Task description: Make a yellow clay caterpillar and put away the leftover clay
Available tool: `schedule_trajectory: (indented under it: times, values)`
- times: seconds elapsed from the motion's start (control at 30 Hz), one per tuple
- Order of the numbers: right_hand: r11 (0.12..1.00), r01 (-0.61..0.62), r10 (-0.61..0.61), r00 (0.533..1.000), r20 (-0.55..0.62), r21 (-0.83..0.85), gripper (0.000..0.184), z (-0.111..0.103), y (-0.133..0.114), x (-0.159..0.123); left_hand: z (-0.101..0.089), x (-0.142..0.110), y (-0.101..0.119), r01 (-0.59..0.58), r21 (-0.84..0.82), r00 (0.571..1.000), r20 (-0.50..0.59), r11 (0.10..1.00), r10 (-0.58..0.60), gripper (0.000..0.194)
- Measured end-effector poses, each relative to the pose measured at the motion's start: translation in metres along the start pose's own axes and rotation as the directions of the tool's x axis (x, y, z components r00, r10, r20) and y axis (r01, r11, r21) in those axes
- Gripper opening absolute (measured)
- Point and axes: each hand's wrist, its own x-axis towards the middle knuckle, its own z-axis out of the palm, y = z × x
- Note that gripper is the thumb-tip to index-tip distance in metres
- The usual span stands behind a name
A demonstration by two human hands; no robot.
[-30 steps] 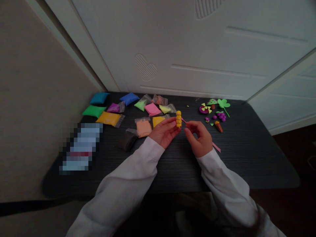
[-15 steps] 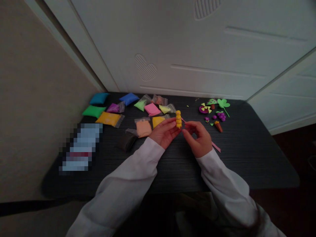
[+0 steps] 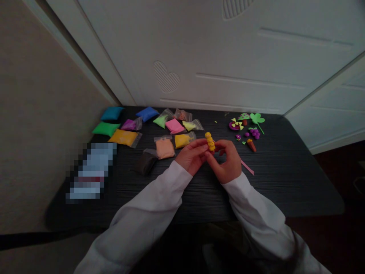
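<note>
A small yellow clay figure [image 3: 210, 142] of stacked balls with dark spots, like a caterpillar, is raised over the table and leans slightly left at its top. My left hand [image 3: 194, 155] is closed on it, thumb along its left side. Around its lower right side, the thumb and fingers of my right hand [image 3: 226, 161] pinch the same figure. The fingertips behind it are partly hidden. On the table just right of my right hand lies a flat pink strip [image 3: 247, 167], perhaps a modelling tool.
Bags of coloured clay, among them peach [image 3: 164, 147], yellow [image 3: 182, 140], black [image 3: 145, 161] and orange [image 3: 124, 137], lie left of my hands. Finished clay pieces stand at the back right: a green clover [image 3: 257, 118], purple grapes [image 3: 254, 133], a brown cone [image 3: 251, 145]. A blurred pale rectangle [image 3: 95, 163] lies far left.
My right hand has closed in from the right and now touches the yellow figure. The figure has tipped from upright to leaning left and sits a little lower and further right.
</note>
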Motion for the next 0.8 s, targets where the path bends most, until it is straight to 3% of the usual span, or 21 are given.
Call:
schedule_trajectory:
  times: [0.37, 0.8]
  values:
    - [1.000, 0.012, -0.013, 0.999, -0.036, -0.020, 0.019, 0.0000, -0.0016, 0.0010, 0.0002, -0.0015, 0.0004, 0.041, 0.011, 0.999, -0.003, 0.999, -0.040, 0.014]
    - [0.990, -0.140, 0.140, 0.990, -0.028, 0.017, 0.015, 0.0003, 0.0001, 0.0028, 0.0045, -0.0018, 0.0003, -0.019, 0.029, 0.998, -0.056, 0.999, 0.021, 0.010]
